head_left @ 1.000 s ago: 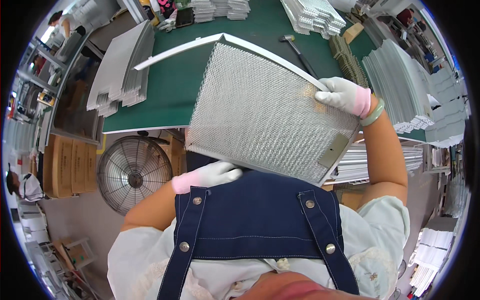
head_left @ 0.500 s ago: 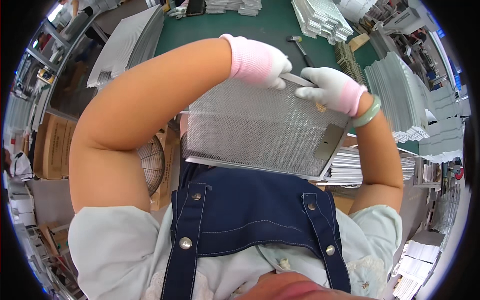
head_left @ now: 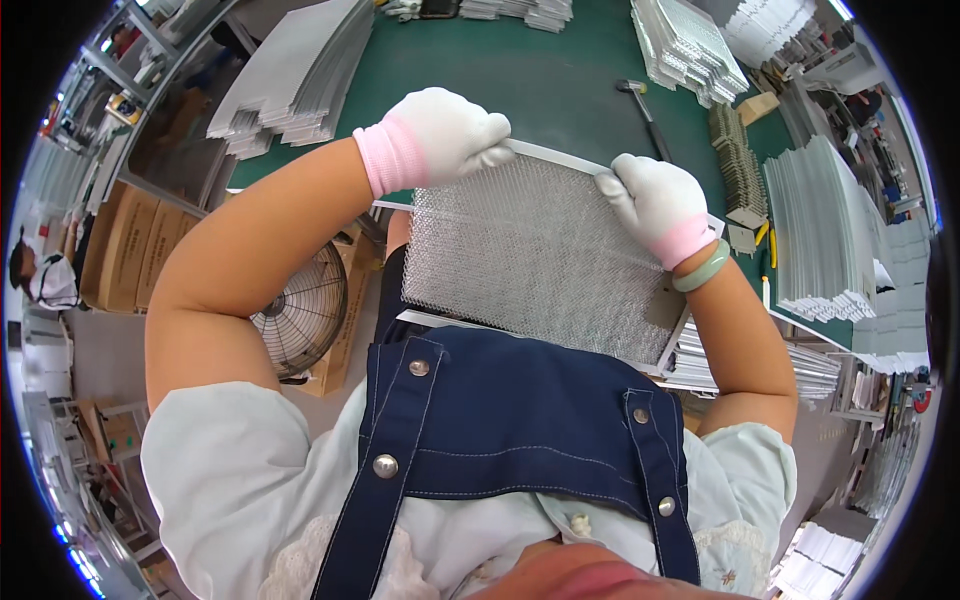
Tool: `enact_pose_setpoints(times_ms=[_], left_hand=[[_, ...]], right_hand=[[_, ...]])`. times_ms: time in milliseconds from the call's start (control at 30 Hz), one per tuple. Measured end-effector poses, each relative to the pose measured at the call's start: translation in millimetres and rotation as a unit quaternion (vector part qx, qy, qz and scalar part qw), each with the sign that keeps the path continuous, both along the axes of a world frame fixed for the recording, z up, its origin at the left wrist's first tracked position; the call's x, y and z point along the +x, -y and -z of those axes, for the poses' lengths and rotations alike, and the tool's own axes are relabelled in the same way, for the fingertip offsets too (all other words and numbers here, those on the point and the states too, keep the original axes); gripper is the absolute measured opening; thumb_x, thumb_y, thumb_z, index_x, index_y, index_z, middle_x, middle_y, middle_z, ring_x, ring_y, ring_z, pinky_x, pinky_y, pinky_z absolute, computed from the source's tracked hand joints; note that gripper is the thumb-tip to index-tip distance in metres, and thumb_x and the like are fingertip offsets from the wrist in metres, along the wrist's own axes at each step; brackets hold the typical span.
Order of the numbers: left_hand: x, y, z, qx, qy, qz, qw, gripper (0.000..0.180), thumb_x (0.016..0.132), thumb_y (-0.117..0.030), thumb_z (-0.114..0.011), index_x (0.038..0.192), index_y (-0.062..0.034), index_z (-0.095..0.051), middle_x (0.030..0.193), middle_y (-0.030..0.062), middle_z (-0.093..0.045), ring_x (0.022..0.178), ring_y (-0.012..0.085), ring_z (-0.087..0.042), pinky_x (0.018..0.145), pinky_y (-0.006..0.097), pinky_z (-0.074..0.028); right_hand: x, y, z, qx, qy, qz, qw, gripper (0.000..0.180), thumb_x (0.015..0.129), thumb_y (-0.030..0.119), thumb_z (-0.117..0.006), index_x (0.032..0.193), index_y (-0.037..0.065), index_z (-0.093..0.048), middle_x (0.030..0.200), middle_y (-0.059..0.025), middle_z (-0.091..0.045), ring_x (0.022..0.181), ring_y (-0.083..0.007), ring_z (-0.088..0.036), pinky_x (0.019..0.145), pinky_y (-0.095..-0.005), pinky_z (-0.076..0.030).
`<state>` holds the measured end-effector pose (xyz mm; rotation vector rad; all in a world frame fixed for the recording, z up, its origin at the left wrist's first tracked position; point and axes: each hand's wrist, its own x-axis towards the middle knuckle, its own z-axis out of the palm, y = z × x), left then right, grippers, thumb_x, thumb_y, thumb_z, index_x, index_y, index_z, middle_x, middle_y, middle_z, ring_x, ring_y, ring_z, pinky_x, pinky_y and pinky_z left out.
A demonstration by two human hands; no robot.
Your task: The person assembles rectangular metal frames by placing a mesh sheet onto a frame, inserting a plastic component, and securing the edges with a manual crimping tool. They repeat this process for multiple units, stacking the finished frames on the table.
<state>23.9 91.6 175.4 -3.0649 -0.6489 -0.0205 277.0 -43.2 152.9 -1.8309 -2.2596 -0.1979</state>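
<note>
A silver metal mesh filter panel (head_left: 530,250) leans between the table's near edge and my apron. A thin pale metal frame strip (head_left: 560,156) runs along its far edge. My left hand (head_left: 448,138), in a white glove with a pink cuff, has its fingers closed on that strip toward the far left corner. Farther right, my right hand (head_left: 655,203), gloved the same way, pinches the strip with thumb and fingers. Its wrist wears a pale green bangle (head_left: 705,268). A dark tab plate (head_left: 665,303) shows partly at the panel's right side, behind my forearm.
The green tabletop (head_left: 480,75) carries a hammer (head_left: 645,120), a row of small metal pieces (head_left: 738,165), and yellow-handled pliers (head_left: 768,245). Stacked metal sheets stand left (head_left: 300,70), far right (head_left: 685,45) and right (head_left: 825,230). A floor fan (head_left: 305,310) stands below left.
My hands have moved apart along the far edge, the left one leftward, uncovering the strip between them. The whole view has shifted, showing more of the table's right side.
</note>
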Motion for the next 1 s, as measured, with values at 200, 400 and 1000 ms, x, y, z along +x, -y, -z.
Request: enact_pose_setpoints(times_ms=[200, 400, 1000], left_hand=[[-22, -22, -1, -0.283, -0.057, -0.070, 0.955, 0.041, 0.098, -0.040, -0.050, 0.113, -0.0039, -0.062, 0.098, 0.0130, -0.066, 0.097, 0.0267, -0.062, 0.089, 0.039, -0.047], [-19, -34, -9, -0.373, -0.049, -0.063, 0.924, 0.041, 0.095, -0.038, -0.055, 0.115, -0.0032, -0.064, 0.101, 0.0108, -0.067, 0.100, 0.0233, -0.061, 0.093, 0.036, -0.045], [-73, 89, 55, -0.504, -0.016, -0.116, 0.856, 0.050, 0.093, -0.043, -0.053, 0.109, 0.0036, -0.064, 0.107, 0.0255, -0.064, 0.101, 0.0352, -0.063, 0.091, 0.040, -0.048]], right_hand=[[-2, -13, 3, -0.147, -0.156, -0.004, 0.977, 0.041, 0.095, 0.042, -0.055, 0.088, 0.001, -0.062, 0.078, -0.0183, -0.064, 0.077, -0.0353, -0.063, 0.068, -0.0427, -0.049], [-1, -28, -1, -0.203, -0.198, 0.031, 0.958, 0.041, 0.095, 0.042, -0.056, 0.092, 0.002, -0.064, 0.080, -0.0197, -0.065, 0.077, -0.0349, -0.064, 0.069, -0.0408, -0.049], [55, 38, 43, -0.026, -0.298, 0.228, 0.926, 0.042, 0.098, 0.041, -0.054, 0.084, 0.001, -0.060, 0.064, -0.0097, -0.054, 0.060, -0.0206, -0.052, 0.059, -0.0339, -0.043]])
